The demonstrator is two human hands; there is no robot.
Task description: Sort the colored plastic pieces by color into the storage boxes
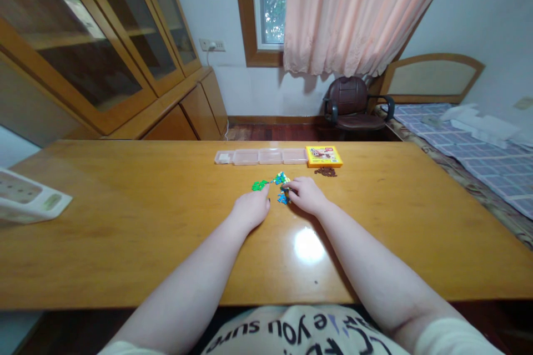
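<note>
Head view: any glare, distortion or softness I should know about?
Head view: white glare on the table, below the right hand in frame; head view: wide-angle lean in the cabinet; head view: small blue pieces look soft, outlines unclear.

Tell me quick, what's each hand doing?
Left hand: by the green pieces; can't tell if holding anything.
Right hand: at the colorful pieces; can't tell either.

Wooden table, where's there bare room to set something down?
The wooden table has bare patches between the white object and left hand, and right of the brown pieces. It's crowded around the right hand, green pieces and blue pieces, with clear trays and the yellow box beyond.
</note>
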